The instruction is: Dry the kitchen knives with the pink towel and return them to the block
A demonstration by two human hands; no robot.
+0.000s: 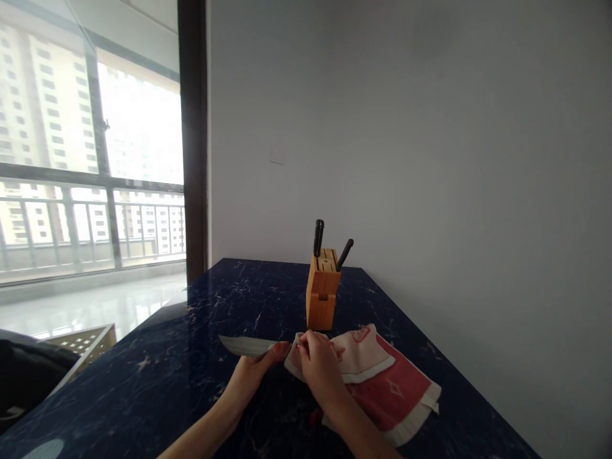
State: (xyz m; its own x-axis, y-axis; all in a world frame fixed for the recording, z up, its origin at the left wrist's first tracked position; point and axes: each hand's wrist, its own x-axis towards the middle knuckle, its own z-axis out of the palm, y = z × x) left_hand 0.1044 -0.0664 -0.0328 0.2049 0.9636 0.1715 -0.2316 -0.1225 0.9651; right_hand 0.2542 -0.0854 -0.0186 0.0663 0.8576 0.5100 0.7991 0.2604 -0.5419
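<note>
A kitchen knife [245, 345] points its broad blade to the left above the dark table. My left hand [261, 364] is closed on it, the thumb lying along the blade near the handle end. The handle is not visible. My right hand [317, 357] pinches a corner of a red and pale pink towel [401, 386] close by the left fingertips. The rest of the towel spreads over the table to the right of my right hand, partly under that forearm. Just beyond both hands stands a wooden knife block [321, 299], upright, with two black-handled knives [319, 237] in it.
The dark blue marbled table [258, 287] reaches back to a grey wall [430, 159]. On the left are a glass door with a dark frame [194, 140] and, low down, a dark item [33, 370] beside a perforated beige panel [90, 347].
</note>
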